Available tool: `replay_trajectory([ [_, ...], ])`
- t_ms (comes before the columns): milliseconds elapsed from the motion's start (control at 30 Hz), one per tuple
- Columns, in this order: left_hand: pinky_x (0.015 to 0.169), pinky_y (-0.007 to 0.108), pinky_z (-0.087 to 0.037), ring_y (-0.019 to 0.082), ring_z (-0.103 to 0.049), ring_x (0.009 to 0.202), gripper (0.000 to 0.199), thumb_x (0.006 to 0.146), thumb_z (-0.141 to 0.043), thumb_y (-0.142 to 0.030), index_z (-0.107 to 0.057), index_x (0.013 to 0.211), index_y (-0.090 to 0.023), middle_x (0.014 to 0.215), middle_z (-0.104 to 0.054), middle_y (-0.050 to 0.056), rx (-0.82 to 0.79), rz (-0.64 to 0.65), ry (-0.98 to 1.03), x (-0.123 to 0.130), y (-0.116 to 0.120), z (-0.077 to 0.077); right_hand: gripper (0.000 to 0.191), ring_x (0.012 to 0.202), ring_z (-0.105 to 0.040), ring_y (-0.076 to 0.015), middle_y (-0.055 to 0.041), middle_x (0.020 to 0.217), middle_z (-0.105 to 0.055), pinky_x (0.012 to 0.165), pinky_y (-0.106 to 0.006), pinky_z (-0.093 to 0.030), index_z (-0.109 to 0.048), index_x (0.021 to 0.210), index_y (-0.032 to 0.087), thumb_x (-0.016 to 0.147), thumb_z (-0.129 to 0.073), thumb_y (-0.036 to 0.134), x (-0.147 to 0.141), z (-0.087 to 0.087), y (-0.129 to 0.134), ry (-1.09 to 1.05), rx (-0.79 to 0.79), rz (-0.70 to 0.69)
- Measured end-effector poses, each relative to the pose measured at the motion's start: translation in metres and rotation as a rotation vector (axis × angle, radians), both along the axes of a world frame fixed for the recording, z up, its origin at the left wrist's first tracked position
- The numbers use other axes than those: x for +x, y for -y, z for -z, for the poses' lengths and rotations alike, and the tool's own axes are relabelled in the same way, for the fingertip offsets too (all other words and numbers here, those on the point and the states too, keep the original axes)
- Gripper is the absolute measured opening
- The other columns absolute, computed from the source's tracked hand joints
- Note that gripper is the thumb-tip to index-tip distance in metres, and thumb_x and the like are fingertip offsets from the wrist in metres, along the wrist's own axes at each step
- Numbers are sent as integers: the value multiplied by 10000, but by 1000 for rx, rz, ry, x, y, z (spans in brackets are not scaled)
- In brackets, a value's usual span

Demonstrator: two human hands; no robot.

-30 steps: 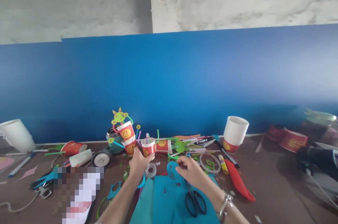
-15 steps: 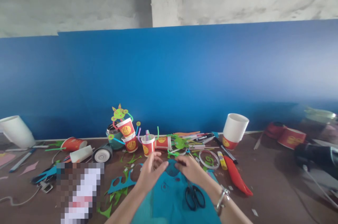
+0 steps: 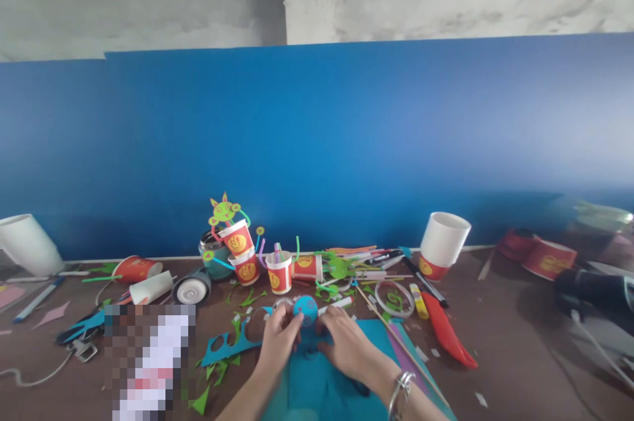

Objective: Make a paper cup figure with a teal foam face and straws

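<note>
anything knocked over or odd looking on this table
Yes: the red cup at left lies on its side, and so does the red-and-white cup just right of the upright straw cup. Green paper scraps litter the table, looking untidy.

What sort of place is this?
Probably a craft workspace: the table holds cut paper scraps and stacked cups topped by a green face.
</note>
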State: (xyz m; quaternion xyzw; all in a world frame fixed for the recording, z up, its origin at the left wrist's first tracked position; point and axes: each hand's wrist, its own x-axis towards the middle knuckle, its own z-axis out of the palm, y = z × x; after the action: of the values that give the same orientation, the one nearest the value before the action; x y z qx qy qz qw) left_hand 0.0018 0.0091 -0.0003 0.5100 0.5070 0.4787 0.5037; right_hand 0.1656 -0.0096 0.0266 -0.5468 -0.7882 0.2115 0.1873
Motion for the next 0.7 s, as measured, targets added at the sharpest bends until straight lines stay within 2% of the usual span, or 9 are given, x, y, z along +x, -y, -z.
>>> replay_trajectory([
  [200,366,202,-310,100,-401,351,382,651,-644,-558,-487,648,-210,398,-446,-77,2,9,-7,1,-3,3,149,942,-567,-215,-107,929,-633,847,-274,-405,-657,794,147,711,-543,97,-1,-2,0,-42,8,-6],
  [400,360,190,-290,92,-392,361,322,686,-630,-495,-510,726,-198,420,-437,-88,39,4,-13,1,-2,3,159,828,-597,-189,-40,840,-666,718,-245,-416,-683,701,188,630,-568,103,5,-19,0,-108,-106,-91],
  [533,354,189,-277,89,-376,347,288,702,-609,-466,-497,726,-201,408,-414,-98,41,4,-23,1,0,1,152,693,-602,-162,-14,717,-678,597,-223,-408,-700,654,200,615,-579,116,16,-24,-1,-118,-270,-216],
  [600,352,193,-280,92,-374,335,269,711,-592,-453,-494,730,-204,403,-416,-98,46,7,-44,1,0,1,218,696,-609,-164,-20,717,-686,600,-226,-417,-703,687,201,619,-536,78,20,-24,-2,-105,-260,-175],
  [700,376,212,-331,109,-422,350,260,726,-567,-414,-527,845,-187,457,-487,-79,90,-2,-97,1,1,2,334,827,-616,-198,-52,830,-696,710,-264,-434,-692,749,195,584,-473,4,23,-22,-1,-42,-143,-77],
])
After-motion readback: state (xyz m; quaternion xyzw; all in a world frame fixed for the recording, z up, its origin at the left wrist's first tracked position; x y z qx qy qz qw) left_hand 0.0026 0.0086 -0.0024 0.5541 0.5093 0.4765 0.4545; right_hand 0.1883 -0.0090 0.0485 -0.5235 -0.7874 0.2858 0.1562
